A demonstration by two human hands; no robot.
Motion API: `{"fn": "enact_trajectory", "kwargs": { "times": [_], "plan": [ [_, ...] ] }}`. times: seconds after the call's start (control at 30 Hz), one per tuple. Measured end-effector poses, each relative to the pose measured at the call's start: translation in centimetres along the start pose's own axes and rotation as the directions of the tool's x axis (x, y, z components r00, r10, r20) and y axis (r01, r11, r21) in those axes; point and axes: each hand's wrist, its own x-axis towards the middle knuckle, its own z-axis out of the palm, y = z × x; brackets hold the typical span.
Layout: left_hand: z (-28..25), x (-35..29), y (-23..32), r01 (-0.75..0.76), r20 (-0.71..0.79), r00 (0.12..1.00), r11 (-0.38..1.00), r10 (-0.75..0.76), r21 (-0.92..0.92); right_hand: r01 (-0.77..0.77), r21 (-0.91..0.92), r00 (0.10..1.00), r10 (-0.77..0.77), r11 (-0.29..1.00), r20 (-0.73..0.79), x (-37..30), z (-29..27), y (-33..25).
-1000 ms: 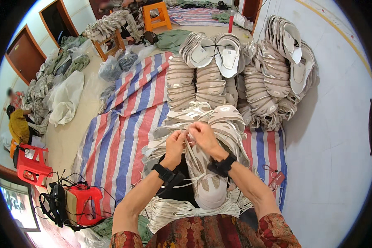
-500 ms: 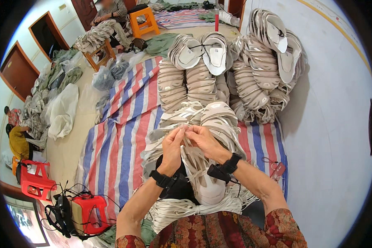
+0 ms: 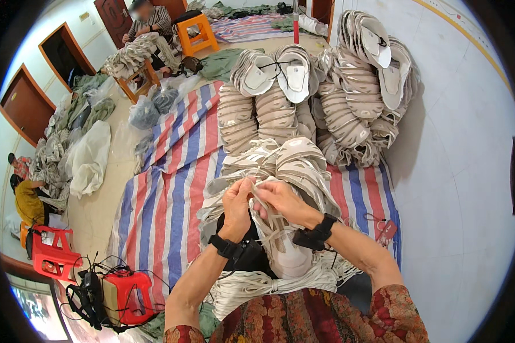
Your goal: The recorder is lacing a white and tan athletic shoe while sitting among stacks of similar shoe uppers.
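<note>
A pale shoe upper point(image 3: 290, 257) lies in front of me with its toe toward my body and cream laces across its front. My left hand point(image 3: 236, 207) is closed in a pinch at the upper's far end, gripping a flat cream shoelace point(image 3: 277, 222). Close beside it, my right hand point(image 3: 285, 200) also pinches the lace, its fingers curled inward. The exact crossing of the lace at the fingertips is too small to make out. Just beyond both hands are stacked laced uppers point(image 3: 303, 157). A thick bundle of cream laces point(image 3: 252, 288) rests against my lap.
Tall stacks of beige uppers point(image 3: 237, 120) stand ahead, with more uppers point(image 3: 355, 108) against the right wall. Underneath spreads a striped tarp point(image 3: 171, 200). Red stools point(image 3: 134, 297), cables and plastic bags point(image 3: 91, 160) are on the left. Other people point(image 3: 31, 200) sit farther off.
My right hand has shifted slightly down and turned, its fingers curling in more around the lace. The left hand stays nearly in place. The view has tilted slightly.
</note>
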Motion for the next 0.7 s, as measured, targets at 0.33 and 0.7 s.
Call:
{"fn": "enact_trajectory", "kwargs": {
  "times": [0.33,0.7],
  "plan": [
    [-2.2,0.6,-1.3,-0.003,-0.083,0.996,0.992,0.013,0.122,-0.105,-0.051,0.975,0.113,0.993,0.193,-2.3,-1.8,4.5],
    [1.9,-11.6,-5.1,-0.852,0.853,0.520,-0.040,0.041,0.521,-0.083,-0.251,0.974,0.132,0.964,0.186,-1.3,-3.4,-1.0]
  ]
}}
